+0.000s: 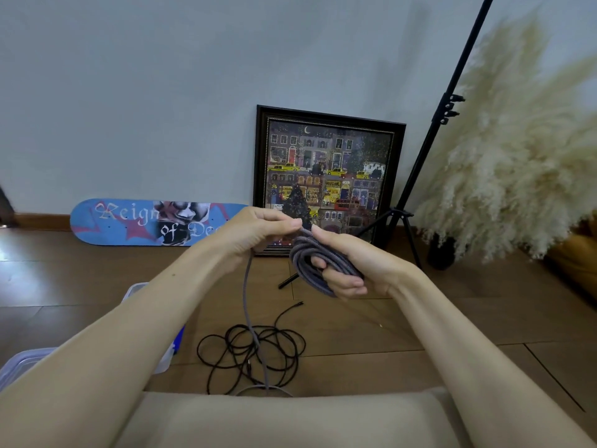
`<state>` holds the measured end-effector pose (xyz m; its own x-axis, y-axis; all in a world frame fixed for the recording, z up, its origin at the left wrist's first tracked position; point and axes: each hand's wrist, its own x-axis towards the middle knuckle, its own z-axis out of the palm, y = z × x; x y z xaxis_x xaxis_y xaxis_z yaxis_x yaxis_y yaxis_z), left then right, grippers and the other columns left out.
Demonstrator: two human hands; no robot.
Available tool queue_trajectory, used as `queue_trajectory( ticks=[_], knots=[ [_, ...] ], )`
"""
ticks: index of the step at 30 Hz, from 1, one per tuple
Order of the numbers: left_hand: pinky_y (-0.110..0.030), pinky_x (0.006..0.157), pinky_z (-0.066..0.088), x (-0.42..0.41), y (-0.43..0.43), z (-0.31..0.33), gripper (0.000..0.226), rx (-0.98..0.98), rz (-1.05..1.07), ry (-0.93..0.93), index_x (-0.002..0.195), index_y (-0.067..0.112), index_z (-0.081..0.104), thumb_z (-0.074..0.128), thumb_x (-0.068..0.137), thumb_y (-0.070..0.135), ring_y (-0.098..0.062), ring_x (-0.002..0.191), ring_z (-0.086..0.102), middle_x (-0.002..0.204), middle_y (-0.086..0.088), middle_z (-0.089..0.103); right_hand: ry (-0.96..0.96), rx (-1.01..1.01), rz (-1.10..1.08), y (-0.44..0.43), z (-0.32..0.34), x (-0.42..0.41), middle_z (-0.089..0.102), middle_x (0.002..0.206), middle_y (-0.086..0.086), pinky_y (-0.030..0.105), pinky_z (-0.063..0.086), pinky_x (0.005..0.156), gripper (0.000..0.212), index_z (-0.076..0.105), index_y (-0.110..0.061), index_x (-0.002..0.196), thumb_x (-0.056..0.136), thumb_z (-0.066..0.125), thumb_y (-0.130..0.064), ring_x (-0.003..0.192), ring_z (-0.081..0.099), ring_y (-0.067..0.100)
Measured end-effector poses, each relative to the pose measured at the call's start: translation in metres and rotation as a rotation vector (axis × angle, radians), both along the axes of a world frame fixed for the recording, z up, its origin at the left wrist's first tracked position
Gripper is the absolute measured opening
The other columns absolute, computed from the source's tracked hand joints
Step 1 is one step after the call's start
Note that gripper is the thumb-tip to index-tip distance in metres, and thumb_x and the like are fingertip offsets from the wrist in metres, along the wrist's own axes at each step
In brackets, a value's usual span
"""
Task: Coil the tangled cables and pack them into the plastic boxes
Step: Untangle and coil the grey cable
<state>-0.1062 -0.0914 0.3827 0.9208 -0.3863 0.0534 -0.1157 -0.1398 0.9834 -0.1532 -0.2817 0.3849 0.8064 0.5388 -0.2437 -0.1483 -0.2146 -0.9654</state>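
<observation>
Forearm (129,334) half-hiding plastic boxes (19,363), left hand (258,231) and right hand (361,266) gripping grey cable (303,250)

Soft, even light is filling the room. Glare is shining off the brown wooden plank floor (48,279) at far left, and the thin black tripod pole (462,59) is casting a faint shadow on the pale blue-grey wall (145,92). Wide-angle distortion is stretching the edges, blurring the fluffy cream pampas grass (517,163)
</observation>
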Motion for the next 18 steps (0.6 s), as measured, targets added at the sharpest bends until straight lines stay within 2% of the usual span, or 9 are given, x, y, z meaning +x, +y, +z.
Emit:
queue_trajectory(
  ticks=[3,5,8,11,12,15,18],
  knots=[
    [-0.021,0.049,0.019,-0.001,-0.005,-0.006,0.020,-0.053,0.021,0.081,0.065,0.022,0.068,0.066,0.078,0.037,-0.005,0.045,0.028,0.047,0.011,0.043,0.032,0.172,-0.003,-0.004,0.000,0.002,0.029,0.033,-0.003,0.025,0.030,0.040,0.041,0.046,-0.014,0.069,0.089,0.051,-0.050,0.026,0.024,0.011],
    [-0.023,0.048,0.017,0.000,-0.009,-0.012,0.033,-0.152,0.029,0.164,0.055,0.024,0.065,0.062,0.086,0.034,-0.006,0.045,0.024,0.048,0.010,0.037,0.082,0.316,-0.035,-0.005,-0.001,0.004,0.031,0.031,-0.005,0.024,0.035,0.040,0.038,0.047,-0.015,0.068,0.091,0.049,-0.045,0.024,0.027,0.009],
    [-0.021,0.045,0.018,0.000,-0.015,-0.017,0.028,-0.253,-0.003,0.260,0.063,0.023,0.060,0.058,0.090,0.033,-0.005,0.042,0.023,0.049,0.010,0.035,0.124,0.508,-0.071,-0.006,-0.003,0.004,0.033,0.031,-0.006,0.022,0.041,0.040,0.044,0.051,-0.014,0.065,0.092,0.043,-0.049,0.024,0.030,0.007],
    [-0.019,0.044,0.019,-0.002,-0.023,-0.021,0.035,-0.292,-0.073,0.318,0.062,0.025,0.066,0.054,0.094,0.028,-0.002,0.039,0.024,0.049,0.011,0.035,0.190,0.753,-0.008,-0.008,-0.004,0.007,0.039,0.032,-0.005,0.022,0.043,0.043,0.048,0.057,-0.013,0.070,0.090,0.044,-0.055,0.026,0.037,0.008],
    [-0.019,0.044,0.019,-0.002,-0.026,-0.022,0.035,-0.311,-0.086,0.337,0.064,0.026,0.069,0.053,0.095,0.026,-0.002,0.039,0.024,0.049,0.011,0.035,0.207,0.820,-0.009,-0.008,-0.003,0.008,0.040,0.033,-0.004,0.022,0.043,0.043,0.050,0.057,-0.013,0.071,0.091,0.042,-0.056,0.026,0.038,0.008],
    [-0.018,0.042,0.020,-0.001,-0.030,-0.019,0.017,-0.372,-0.091,0.352,0.090,0.023,0.067,0.051,0.096,0.021,-0.002,0.037,0.025,0.050,0.010,0.036,0.194,0.886,-0.135,-0.005,0.000,0.008,0.036,0.031,-0.005,0.022,0.042,0.042,0.055,0.055,-0.013,0.068,0.093,0.035,-0.057,0.025,0.034,0.007],
    [-0.017,0.041,0.021,0.000,-0.030,-0.020,0.020,-0.329,-0.078,0.335,0.112,0.019,0.061,0.048,0.097,0.018,-0.003,0.038,0.025,0.050,0.009,0.036,0.171,0.928,-0.251,0.000,0.001,0.007,0.032,0.031,-0.005,0.021,0.041,0.041,0.059,0.055,-0.014,0.066,0.092,0.033,-0.062,0.025,0.031,0.006]
  ],
)
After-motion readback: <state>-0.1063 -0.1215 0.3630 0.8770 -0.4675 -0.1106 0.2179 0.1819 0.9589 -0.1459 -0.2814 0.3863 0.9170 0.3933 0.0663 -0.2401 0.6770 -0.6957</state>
